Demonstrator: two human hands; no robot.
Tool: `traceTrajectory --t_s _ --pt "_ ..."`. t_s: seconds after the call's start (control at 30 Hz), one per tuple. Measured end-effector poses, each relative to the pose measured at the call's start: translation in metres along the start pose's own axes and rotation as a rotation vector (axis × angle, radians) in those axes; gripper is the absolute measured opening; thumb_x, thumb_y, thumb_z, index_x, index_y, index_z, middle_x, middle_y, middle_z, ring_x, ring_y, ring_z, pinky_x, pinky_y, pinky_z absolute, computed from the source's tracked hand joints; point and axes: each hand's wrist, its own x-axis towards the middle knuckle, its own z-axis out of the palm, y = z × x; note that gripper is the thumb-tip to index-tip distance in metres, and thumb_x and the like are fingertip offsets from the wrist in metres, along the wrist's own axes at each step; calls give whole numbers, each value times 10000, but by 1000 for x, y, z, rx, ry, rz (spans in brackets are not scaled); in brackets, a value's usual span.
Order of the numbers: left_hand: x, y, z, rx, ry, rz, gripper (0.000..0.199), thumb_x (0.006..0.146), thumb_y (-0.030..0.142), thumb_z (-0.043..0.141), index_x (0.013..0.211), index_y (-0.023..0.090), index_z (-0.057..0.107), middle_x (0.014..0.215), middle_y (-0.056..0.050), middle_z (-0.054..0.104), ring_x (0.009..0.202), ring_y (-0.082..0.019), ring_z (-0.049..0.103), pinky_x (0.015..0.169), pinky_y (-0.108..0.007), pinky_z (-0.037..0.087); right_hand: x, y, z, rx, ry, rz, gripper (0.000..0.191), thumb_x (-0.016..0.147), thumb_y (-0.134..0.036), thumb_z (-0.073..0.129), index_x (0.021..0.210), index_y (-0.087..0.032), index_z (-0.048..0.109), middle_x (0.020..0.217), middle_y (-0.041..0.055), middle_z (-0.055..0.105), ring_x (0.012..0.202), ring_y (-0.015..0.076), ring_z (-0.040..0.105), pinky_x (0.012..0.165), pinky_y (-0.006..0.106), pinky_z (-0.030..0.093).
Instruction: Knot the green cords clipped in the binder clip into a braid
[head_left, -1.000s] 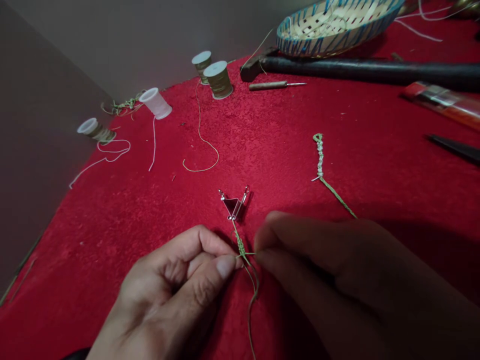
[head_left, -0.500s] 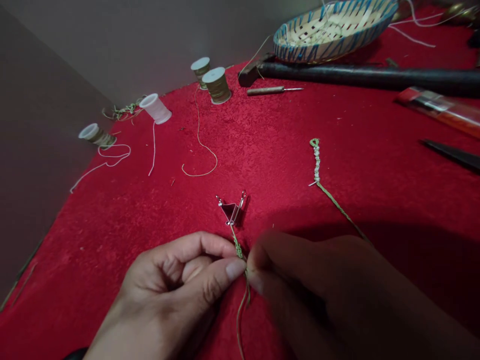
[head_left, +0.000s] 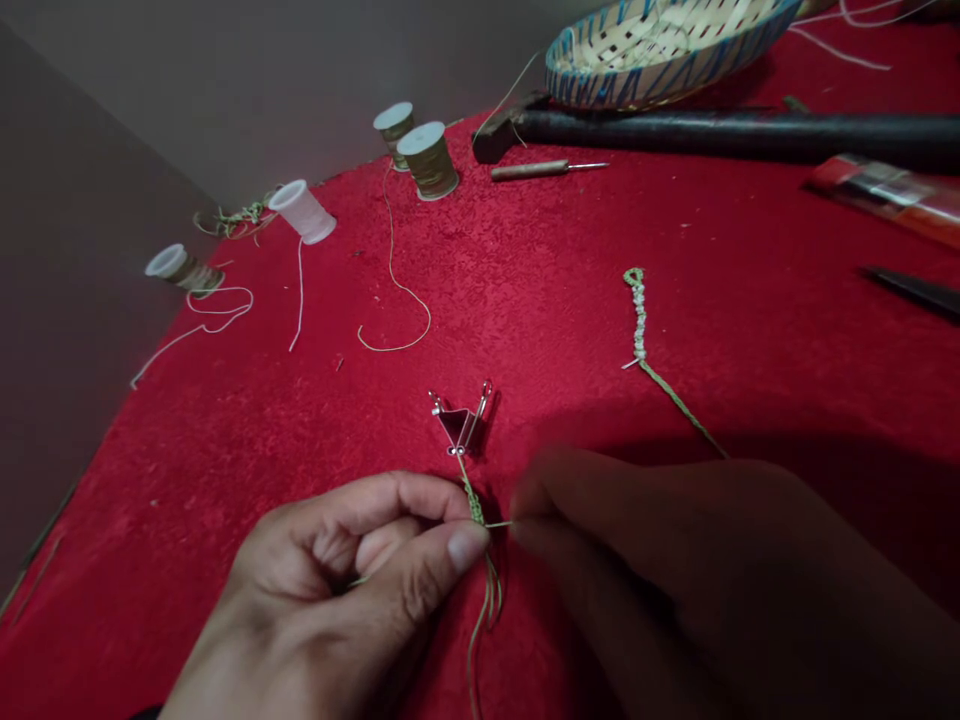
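A binder clip (head_left: 456,428) on the red cloth grips the top of a green knotted cord (head_left: 475,505). My left hand (head_left: 352,580) is closed, pinching this cord just below its knots between thumb and index finger. Loose strands (head_left: 491,590) hang beneath the thumb toward the near edge. My right hand (head_left: 645,560), dark and partly blurred, pinches a thin strand (head_left: 498,524) that runs straight out sideways from the knots. Farther right lies another knotted piece, a looped cord with whitish knots (head_left: 639,318), its green tail passing under the right hand's shadow.
Thread spools (head_left: 427,160) stand along the far left edge, with a white spool (head_left: 303,212) among them. A hammer (head_left: 675,132), a wooden-handled awl (head_left: 547,170), a woven basket (head_left: 667,60), a red packet (head_left: 885,195) and a dark pointed blade (head_left: 911,290) lie across the back and right.
My right hand has moved a little right, away from the left thumb, drawing the thin strand out taut. My left hand keeps its pinch. The view has shifted slightly.
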Motion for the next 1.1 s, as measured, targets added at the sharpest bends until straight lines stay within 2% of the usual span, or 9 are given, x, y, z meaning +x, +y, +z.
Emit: traceTrajectory --t_s 0.07,0.1,0.2,0.37,0.53,0.8,0.9,1.03,1.1 --pt "1 1 2 -37 5 -5 363 611 513 1027 807 276 835 647 35 650 582 -106 487 504 -136 451 0 0 0 -10 34 -16 225 1039 -439 503 1123 -361 696 977 3 809 806 228 754 678 362 598" --pt "1 2 3 -73 -8 -5 347 615 491 1031 815 278 844 686 20 714 608 -119 547 528 -140 486 1 -2 -1 -16 49 -23 215 1048 -422 492 1107 -360 690 967 5 805 795 224 750 662 360 591" --pt "1 6 8 -177 -41 -3 324 609 453 1042 803 271 858 696 4 769 618 -125 621 541 -128 516 5 -11 -5 -28 60 -41 195 1063 -339 502 939 -351 651 784 -26 742 626 174 684 541 328 522" --pt "1 9 13 -164 23 41 316 596 437 1048 735 235 848 643 5 754 579 -104 614 531 -105 508 14 -19 -11 -3 50 -83 231 1032 -248 509 826 -320 583 717 -44 697 570 148 648 509 311 484" --pt "0 8 12 -151 -29 -20 357 592 479 1041 765 234 846 596 23 677 491 -76 503 439 -124 394 22 -22 -13 41 -4 -95 271 1037 -220 513 788 -309 569 703 -69 697 561 113 649 491 249 496" --pt "9 30 30 -53 102 129 358 655 461 956 880 197 866 516 -3 658 529 -211 670 435 -237 490 17 -21 -15 38 0 -74 316 1052 -288 553 737 -304 535 591 -78 635 464 103 593 419 251 454" --pt "11 34 34 -43 108 143 361 655 464 953 888 202 865 504 2 651 535 -217 679 440 -239 501 13 -15 -9 20 -1 -83 244 1038 -311 579 794 -324 583 635 -72 658 484 109 600 438 268 470" --pt "7 24 25 -46 104 136 320 655 454 960 830 207 859 524 -2 667 539 -204 671 444 -228 504 7 -12 -5 -7 67 -67 188 1076 -354 468 1042 -349 653 823 -18 745 656 165 689 582 334 536" --pt "3 17 18 -72 74 115 296 639 432 988 776 209 849 570 -8 703 553 -173 658 464 -195 505 9 -14 -6 -12 64 -72 217 1083 -356 453 992 -343 650 788 -30 725 618 147 659 559 321 507"
